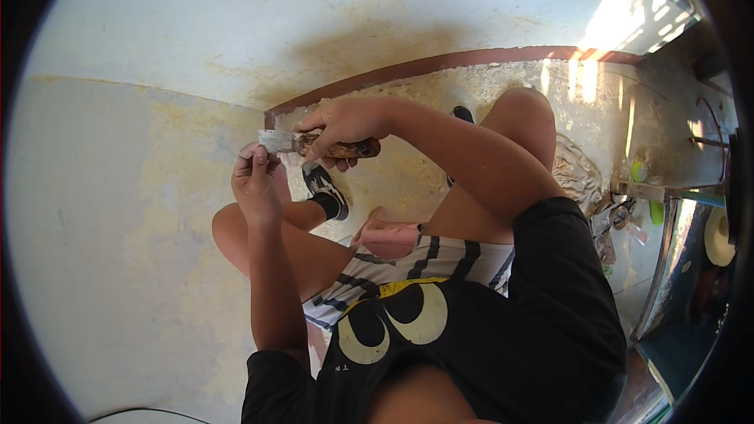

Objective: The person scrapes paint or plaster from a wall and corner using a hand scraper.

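Note:
In my right hand is a scraper, its worn brown handle lying along my fingers and its flat grey metal blade pointing left. My left hand is raised at the blade's end, thumb and fingertips pinched on its lower corner. Whether anything small lies between those fingertips and the metal is too fine to tell. Both hands are held above my bent knees, close to the corner where the walls meet.
Pale, patchy walls rise at the left and ahead, with a reddish-brown skirting strip along the floor. Something pink sits between my thighs. At the right are crumpled cloth and a cluttered shelf.

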{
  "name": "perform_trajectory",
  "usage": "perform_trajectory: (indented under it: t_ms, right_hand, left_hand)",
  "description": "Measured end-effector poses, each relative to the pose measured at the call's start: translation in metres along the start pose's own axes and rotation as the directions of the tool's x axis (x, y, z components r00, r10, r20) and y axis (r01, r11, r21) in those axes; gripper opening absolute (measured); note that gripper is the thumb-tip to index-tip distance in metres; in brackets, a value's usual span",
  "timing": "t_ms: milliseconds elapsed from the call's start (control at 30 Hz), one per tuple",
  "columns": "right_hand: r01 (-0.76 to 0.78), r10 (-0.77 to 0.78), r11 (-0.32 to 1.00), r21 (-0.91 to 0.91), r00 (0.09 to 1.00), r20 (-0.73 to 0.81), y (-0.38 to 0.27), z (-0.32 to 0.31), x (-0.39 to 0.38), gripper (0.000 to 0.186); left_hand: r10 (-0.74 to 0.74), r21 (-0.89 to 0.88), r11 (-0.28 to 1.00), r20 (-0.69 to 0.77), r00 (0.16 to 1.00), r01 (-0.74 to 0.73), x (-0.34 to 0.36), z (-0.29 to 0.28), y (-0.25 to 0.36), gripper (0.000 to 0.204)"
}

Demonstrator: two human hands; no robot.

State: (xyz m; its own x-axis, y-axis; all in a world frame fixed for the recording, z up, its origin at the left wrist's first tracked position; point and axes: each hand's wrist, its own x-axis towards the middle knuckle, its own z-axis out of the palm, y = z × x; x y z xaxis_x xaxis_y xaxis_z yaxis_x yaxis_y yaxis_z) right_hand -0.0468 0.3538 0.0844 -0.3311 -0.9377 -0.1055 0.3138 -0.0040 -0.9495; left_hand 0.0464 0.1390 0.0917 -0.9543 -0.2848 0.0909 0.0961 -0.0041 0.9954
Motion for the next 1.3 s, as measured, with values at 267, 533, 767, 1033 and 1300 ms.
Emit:
perform_trajectory:
  t_ms: [267,533,767,1033,1300]
  right_hand:
    - [-0.045,0.184,0.958,0.285,0.854,-0.486,0.028,-0.042,0.022,0.032]
    - [0.757,0.506,0.473,0.450,0.184,-0.842,0.095,-0.132,-0.013,0.027]
    - [0.936,0.498,0.345,0.073,-0.117,-0.859,0.140,-0.191,-0.054,0.029]
    - [0.962,0.536,0.244,0.124,-0.027,-0.843,0.155,-0.227,-0.068,0.020]
    - [0.984,0.624,0.110,0.137,0.039,-0.780,0.158,-0.241,-0.080,0.018]
  left_hand:
    - [-0.018,0.302,0.953,0.080,0.997,-0.007,0.022,-0.015,0.019,0.017]
    - [0.044,0.377,0.913,0.284,0.958,-0.154,0.114,0.002,0.013,0.018]
    - [-0.170,0.576,0.805,0.449,0.877,-0.139,0.136,0.046,-0.019,0.021]
    - [-0.227,0.681,0.651,0.596,0.771,-0.335,0.138,0.095,-0.034,0.021]
    - [-0.278,0.715,0.603,0.604,0.747,-0.354,0.143,0.127,-0.047,0.021]
